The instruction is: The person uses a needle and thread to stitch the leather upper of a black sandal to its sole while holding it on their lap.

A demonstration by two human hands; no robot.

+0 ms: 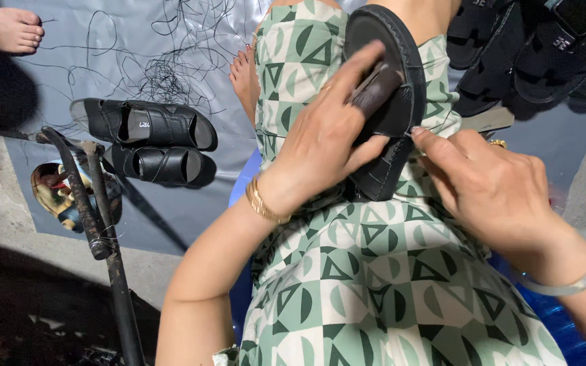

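- Black sandal (401, 102) — rests sole-edge up on the person's lap, over a green and white patterned garment (374, 271).
- Left hand (327, 139) — lies across the sandal, fingers closed around a short dark brown tool (376, 88) and pressing it against the sole.
- Right hand (490, 183) — thumb and forefinger pinched shut on a thin thread or needle at the sandal's edge; which of the two cannot be told.
- Left wrist carries gold bangles (260, 201); right wrist carries a pale translucent bangle (581, 274).
- Finished pair of black sandals (147, 139) lies on the grey floor sheet (55, 74) to the left, well apart from the hands.
- Loose black thread (164, 74) is tangled on the sheet just beyond that pair.
- A dark metal stand (96, 217) stands beside the pair.
- More black sandals (537, 47) are heaped at upper right.
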